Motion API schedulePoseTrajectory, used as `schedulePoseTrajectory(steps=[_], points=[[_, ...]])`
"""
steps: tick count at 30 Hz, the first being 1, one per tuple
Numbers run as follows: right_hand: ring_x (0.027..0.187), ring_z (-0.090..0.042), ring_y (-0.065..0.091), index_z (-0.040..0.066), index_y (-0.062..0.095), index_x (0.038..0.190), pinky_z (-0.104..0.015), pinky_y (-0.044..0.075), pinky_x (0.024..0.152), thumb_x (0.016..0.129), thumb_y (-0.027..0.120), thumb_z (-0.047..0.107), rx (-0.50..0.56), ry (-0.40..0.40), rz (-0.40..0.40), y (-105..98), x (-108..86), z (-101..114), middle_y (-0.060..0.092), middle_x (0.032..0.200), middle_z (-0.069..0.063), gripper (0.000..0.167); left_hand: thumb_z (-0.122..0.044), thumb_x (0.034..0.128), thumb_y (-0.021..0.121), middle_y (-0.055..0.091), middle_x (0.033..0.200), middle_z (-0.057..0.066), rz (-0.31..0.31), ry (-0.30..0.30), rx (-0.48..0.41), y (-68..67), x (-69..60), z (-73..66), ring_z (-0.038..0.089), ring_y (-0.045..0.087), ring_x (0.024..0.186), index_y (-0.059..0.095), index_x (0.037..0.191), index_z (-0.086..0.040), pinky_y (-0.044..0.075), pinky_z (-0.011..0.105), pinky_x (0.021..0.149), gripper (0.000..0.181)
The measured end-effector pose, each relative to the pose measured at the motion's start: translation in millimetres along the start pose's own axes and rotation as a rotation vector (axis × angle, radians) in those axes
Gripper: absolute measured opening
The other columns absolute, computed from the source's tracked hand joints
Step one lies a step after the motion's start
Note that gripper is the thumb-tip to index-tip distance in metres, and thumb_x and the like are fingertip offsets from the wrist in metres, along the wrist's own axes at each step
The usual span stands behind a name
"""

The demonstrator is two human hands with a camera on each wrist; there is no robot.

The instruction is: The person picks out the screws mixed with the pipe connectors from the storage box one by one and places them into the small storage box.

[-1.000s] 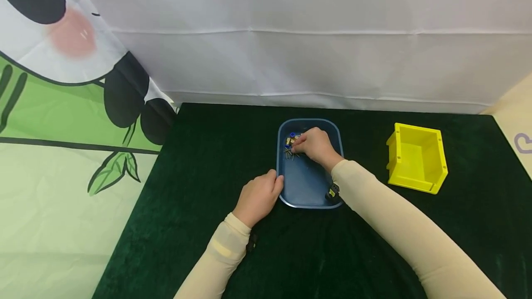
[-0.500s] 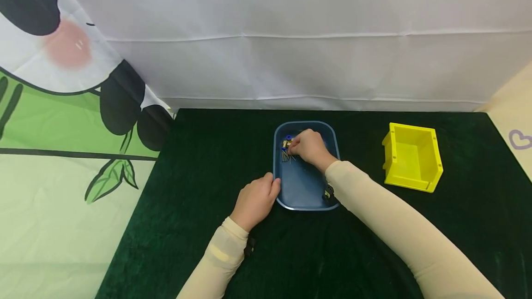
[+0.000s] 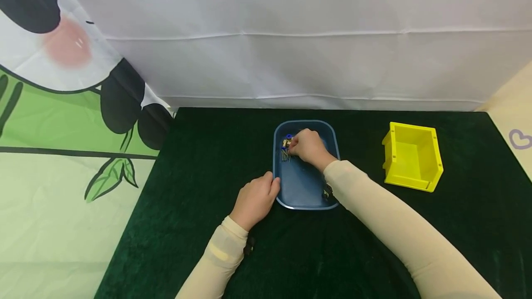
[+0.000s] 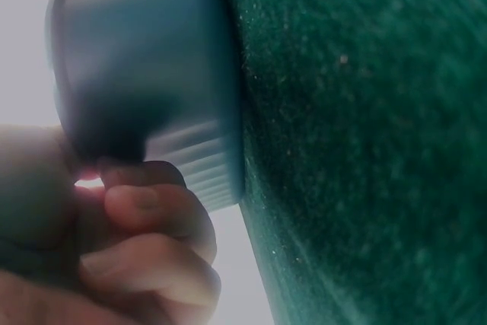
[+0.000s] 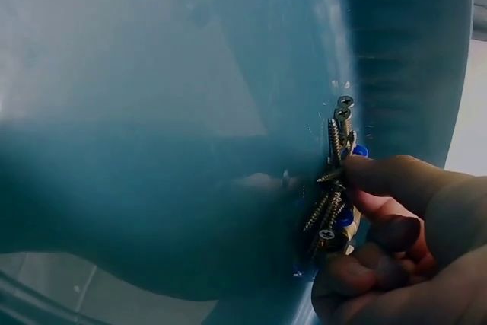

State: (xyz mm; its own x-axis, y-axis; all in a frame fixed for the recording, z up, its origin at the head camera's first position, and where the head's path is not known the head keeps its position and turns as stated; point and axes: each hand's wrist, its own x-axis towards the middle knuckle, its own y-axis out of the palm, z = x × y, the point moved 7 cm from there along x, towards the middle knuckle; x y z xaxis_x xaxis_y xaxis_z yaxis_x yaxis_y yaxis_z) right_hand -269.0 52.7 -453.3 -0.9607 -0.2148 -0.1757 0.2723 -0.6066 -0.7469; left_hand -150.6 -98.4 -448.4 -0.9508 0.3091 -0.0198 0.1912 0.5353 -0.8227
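Observation:
In the head view, a blue tray (image 3: 305, 188) lies on the dark green cloth. My left hand (image 3: 256, 201) grips its left rim; the left wrist view shows curled fingers (image 4: 163, 211) against the tray wall. My right hand (image 3: 311, 147) reaches down into the tray's far left part. The right wrist view shows its thumb and forefinger pinching a screw (image 5: 330, 176) at a small pile. Several other cross-head screws (image 5: 319, 211) lie in that pile, beside brass-coloured pieces with blue rings (image 5: 361, 151). My fingers partly hide the pile.
A yellow plastic bin (image 3: 413, 157) stands on the cloth (image 3: 357, 243) to the right of the tray. A white curtain (image 3: 291, 59) hangs along the table's far edge. To the left is a printed cartoon sheet (image 3: 50, 197).
The head view has shifted slightly. My right hand stays over the screw pile, its fingertips shifting only a little among the screws. My left hand keeps its grip on the tray rim.

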Motion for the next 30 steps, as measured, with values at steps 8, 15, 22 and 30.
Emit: schedulePoseTrajectory(steps=[8,15,22,30], points=[[0.068,-0.017,0.061,0.013,0.074,0.081,-0.029,0.049,0.061,0.091,0.073,0.018,0.011,-0.011,0.021,1,-0.1,3,0.068,0.077,-0.003,0.011,-0.032,0.1068,0.040,0.048,0.064,-0.003,0.009,-0.006,-0.001,-0.6,-0.1,0.5,0.011,0.046,0.049,0.051,0.079,-0.018,0.037,0.028,0.043,0.032],[0.065,-0.017,0.060,0.012,0.071,0.078,-0.028,0.048,0.059,0.090,0.070,0.015,-0.012,-0.036,0.015,2,0.5,5,0.065,0.074,-0.003,0.013,-0.031,0.1067,0.041,0.048,0.064,-0.003,0.013,-0.011,-0.010,-0.7,-1.1,1.0,0.011,0.046,0.048,0.051,0.080,-0.018,0.037,0.028,0.043,0.032],[0.065,-0.017,0.058,0.010,0.071,0.078,-0.029,0.047,0.058,0.088,0.070,0.014,0.058,-0.058,-0.015,-5,-2.3,6,0.064,0.074,-0.004,0.011,-0.032,0.1069,0.040,0.049,0.064,-0.004,0.013,-0.006,-0.009,0.8,-0.8,1.9,0.011,0.047,0.049,0.052,0.080,-0.018,0.037,0.028,0.044,0.032],[0.080,-0.020,0.058,0.012,0.074,0.093,-0.034,0.048,0.067,0.093,0.068,0.023,0.217,0.005,-0.008,-26,-14.7,3,0.067,0.090,-0.004,0.012,-0.032,0.1068,0.041,0.049,0.065,-0.004,0.015,-0.006,0.000,0.8,-0.3,0.1,0.011,0.047,0.049,0.051,0.080,-0.019,0.037,0.028,0.043,0.032]])
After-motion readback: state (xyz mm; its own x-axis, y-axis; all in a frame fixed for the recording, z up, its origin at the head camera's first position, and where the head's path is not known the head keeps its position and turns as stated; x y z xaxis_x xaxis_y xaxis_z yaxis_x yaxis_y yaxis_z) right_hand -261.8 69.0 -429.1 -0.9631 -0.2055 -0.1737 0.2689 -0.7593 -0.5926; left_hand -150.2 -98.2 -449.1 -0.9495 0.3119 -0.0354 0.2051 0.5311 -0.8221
